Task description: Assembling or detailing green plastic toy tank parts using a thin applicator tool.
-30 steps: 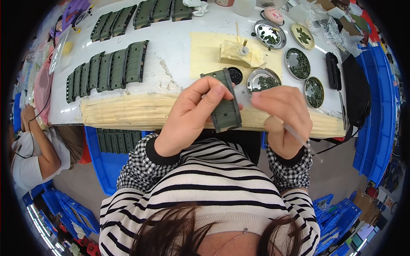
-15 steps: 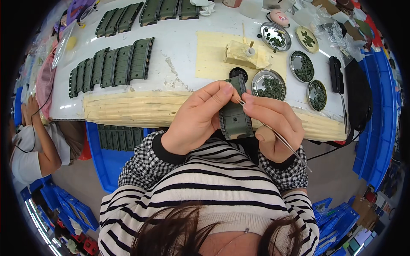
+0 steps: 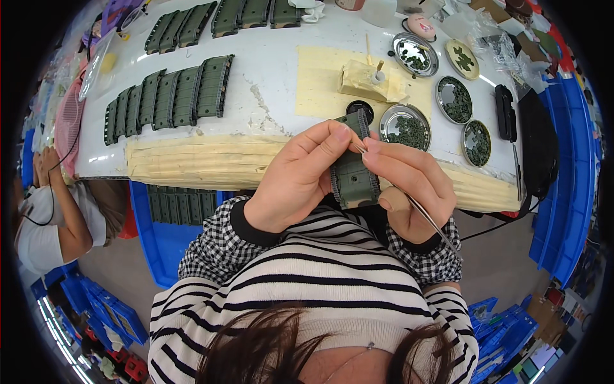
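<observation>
A dark green moulded model part (image 3: 355, 182), with ribbed, track-like long edges, is gripped by my left hand (image 3: 291, 179) just over the table's front edge. My right hand (image 3: 416, 182) holds slim metal tweezers (image 3: 430, 221) slanting down to the right. Their tips meet my left thumb and fingertip at the part's upper right; anything tiny between them is too small to make out. Just beyond my hands stands a round metal dish (image 3: 384, 121) of small green pieces, beside a small black round dish (image 3: 359, 105).
Rows of similar green parts (image 3: 173, 96) lie on the white table's left. A tape-wrapped block (image 3: 364, 83) holds a small white cup. More dishes of green bits (image 3: 455, 96) stand at right. A blue bin (image 3: 160, 256) with green parts sits below the edge; another person's arm (image 3: 67, 211) is far left.
Both hands stay almost in place around the green part. The tweezers have shifted very slightly, and the whole view has drifted a little.
</observation>
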